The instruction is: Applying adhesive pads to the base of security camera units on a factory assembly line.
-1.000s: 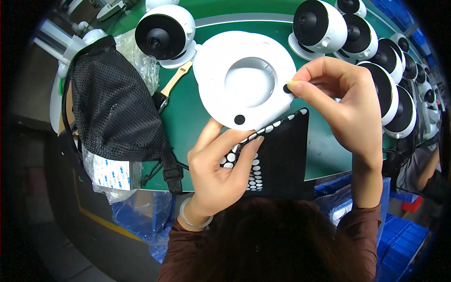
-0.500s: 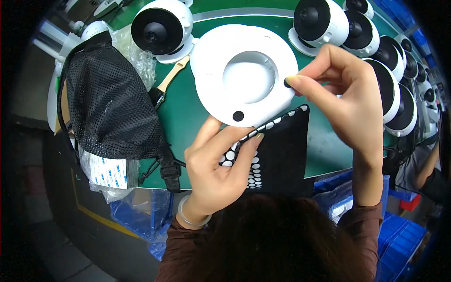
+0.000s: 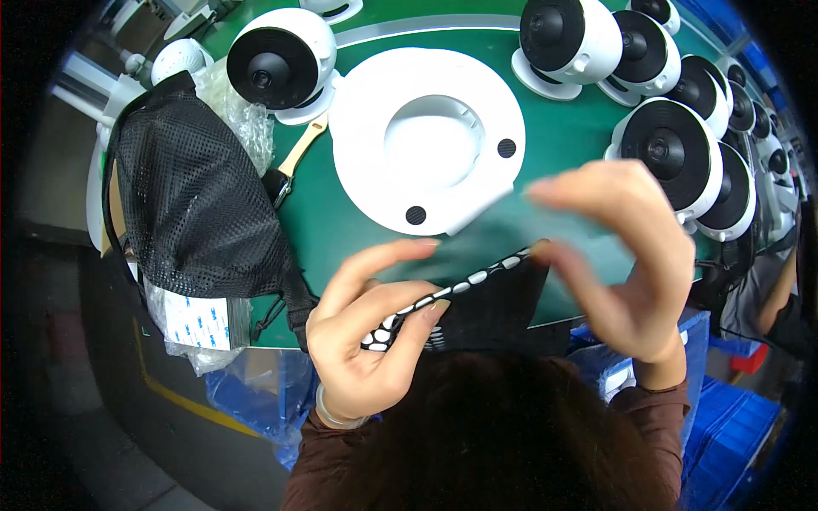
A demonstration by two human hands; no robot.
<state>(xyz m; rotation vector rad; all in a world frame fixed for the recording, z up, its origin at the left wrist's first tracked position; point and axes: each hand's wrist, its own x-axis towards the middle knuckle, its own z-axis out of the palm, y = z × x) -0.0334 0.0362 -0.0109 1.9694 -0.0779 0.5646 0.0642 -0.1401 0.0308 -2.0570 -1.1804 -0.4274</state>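
A white round base (image 3: 366, 111) with a wide recess in its middle lies on the green table. Two black round ribbed pads show on its face, one at the right and one near the lower edge. Between thumb and fingers, my left hand (image 3: 366, 332) pinches a black sheet (image 3: 490, 311) whose folded edge shows rows of white oval spots. My right hand (image 3: 626, 255), blurred, is over the sheet's right corner with index finger and thumb spread apart. Its thumb tip is close to that corner; contact cannot be made out. Nothing shows between its fingers.
White ball-shaped cameras (image 3: 669, 149) with black fronts crowd the right side; another camera (image 3: 273, 72) stands at back left. On the left are a black mesh bag (image 3: 200, 196), bubble wrap (image 3: 251, 128) and a watch with a beige strap (image 3: 300, 153). Blue crates (image 3: 728, 443) stand below right.
The right hand has left the base and moved down to the sheet, its pinch opened. The pad it held is now on the base's right side. My left hand moved slightly left and down.
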